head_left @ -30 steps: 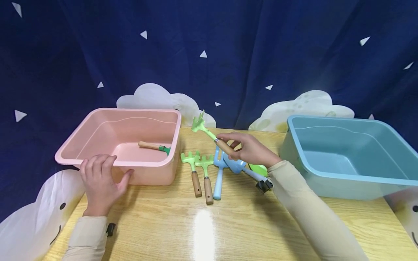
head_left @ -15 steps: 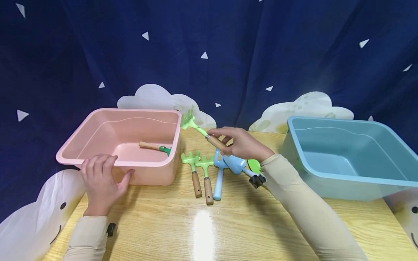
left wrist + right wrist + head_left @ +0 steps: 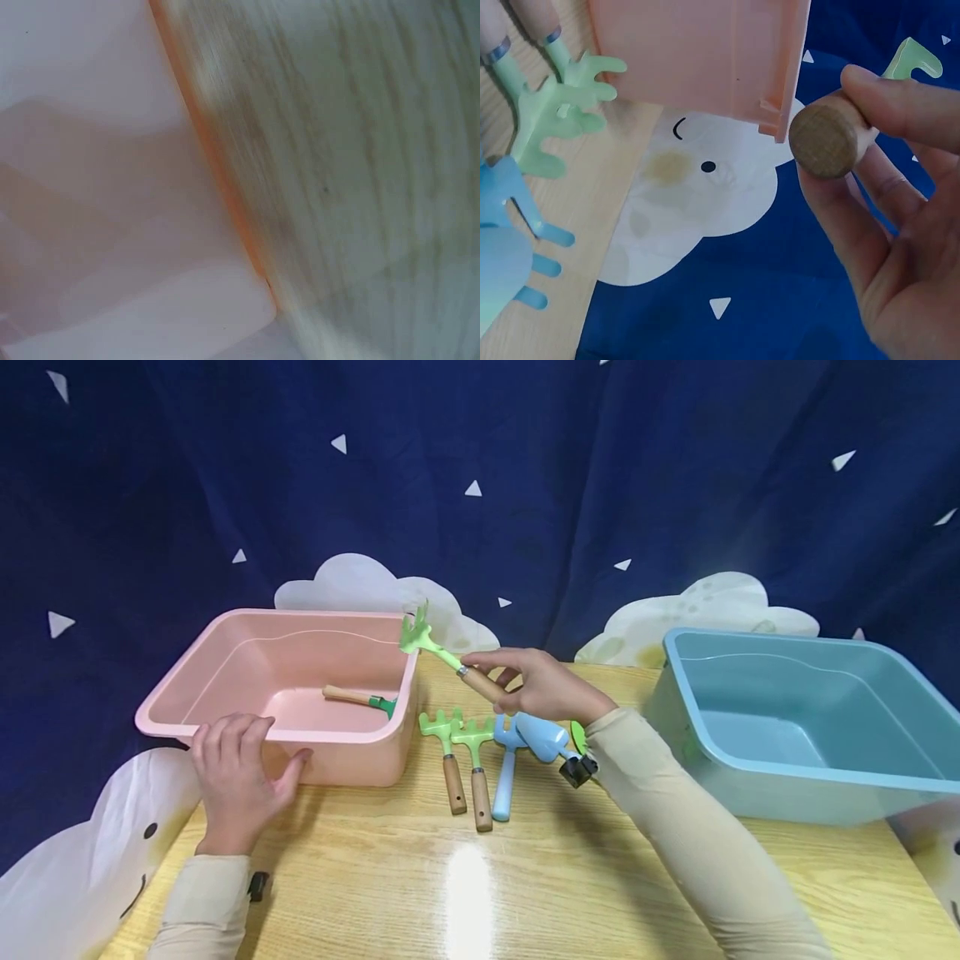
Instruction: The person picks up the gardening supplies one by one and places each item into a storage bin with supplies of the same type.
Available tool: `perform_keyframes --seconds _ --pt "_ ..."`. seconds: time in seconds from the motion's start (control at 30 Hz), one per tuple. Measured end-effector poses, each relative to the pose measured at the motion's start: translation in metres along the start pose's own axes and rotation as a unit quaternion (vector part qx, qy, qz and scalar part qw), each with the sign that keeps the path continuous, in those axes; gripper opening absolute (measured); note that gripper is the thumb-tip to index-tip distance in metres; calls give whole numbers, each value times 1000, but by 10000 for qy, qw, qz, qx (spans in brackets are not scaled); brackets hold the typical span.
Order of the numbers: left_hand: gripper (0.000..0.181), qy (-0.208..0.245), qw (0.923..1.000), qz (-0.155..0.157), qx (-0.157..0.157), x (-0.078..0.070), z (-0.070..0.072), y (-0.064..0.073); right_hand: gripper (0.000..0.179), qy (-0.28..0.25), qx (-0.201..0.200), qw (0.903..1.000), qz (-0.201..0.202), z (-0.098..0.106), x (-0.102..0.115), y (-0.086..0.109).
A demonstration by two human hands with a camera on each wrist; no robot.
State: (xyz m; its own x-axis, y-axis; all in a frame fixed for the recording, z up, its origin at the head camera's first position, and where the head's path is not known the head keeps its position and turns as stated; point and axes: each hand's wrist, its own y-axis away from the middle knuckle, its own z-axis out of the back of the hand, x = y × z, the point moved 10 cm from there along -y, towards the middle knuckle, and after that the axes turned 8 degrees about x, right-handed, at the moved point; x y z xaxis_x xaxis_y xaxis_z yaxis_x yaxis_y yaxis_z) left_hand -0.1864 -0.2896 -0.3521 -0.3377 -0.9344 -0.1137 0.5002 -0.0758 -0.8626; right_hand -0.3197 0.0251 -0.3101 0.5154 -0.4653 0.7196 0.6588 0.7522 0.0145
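Note:
My right hand [image 3: 551, 685] pinches the wooden handle of a light green hand rake [image 3: 435, 647] between thumb and fingers. The rake is raised, its tines beside the pink tub's [image 3: 300, 737] upper right corner. In the right wrist view, the handle's round end [image 3: 823, 142] faces the camera. My left hand [image 3: 236, 777] holds the tub's near rim, fingers over it and thumb outside. Inside the tub lies a dark green tool with a wooden handle [image 3: 348, 696]; its head is partly hidden by the wall. The left wrist view shows the tub wall [image 3: 112, 187], without the hand.
Two more green rakes [image 3: 447, 752] [image 3: 480, 777], a blue fork [image 3: 506, 777] and a blue trowel [image 3: 542, 737] lie on the wooden table [image 3: 360, 885]. A green piece [image 3: 577, 737] shows partly behind the right wrist. A blue tub [image 3: 817, 777] stands at right, before a dark curtain [image 3: 555, 485].
My right hand has moved left with the rake, bringing its tines from over the table to the pink tub's right rim. The left hand stays on the near rim.

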Motion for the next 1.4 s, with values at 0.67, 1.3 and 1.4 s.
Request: perform_keyframes --seconds 0.67,1.3,1.4 --pt "64 11 10000 11 -50 0 -7 1 75 -360 374 9981 322 -6 31 -52" --pt "63 35 9996 57 -276 0 -1 3 78 -473 521 9971 278 -13 52 -84" --pt "63 42 9996 73 -275 -1 -1 2 78 -658 608 9954 344 -19 57 -90"
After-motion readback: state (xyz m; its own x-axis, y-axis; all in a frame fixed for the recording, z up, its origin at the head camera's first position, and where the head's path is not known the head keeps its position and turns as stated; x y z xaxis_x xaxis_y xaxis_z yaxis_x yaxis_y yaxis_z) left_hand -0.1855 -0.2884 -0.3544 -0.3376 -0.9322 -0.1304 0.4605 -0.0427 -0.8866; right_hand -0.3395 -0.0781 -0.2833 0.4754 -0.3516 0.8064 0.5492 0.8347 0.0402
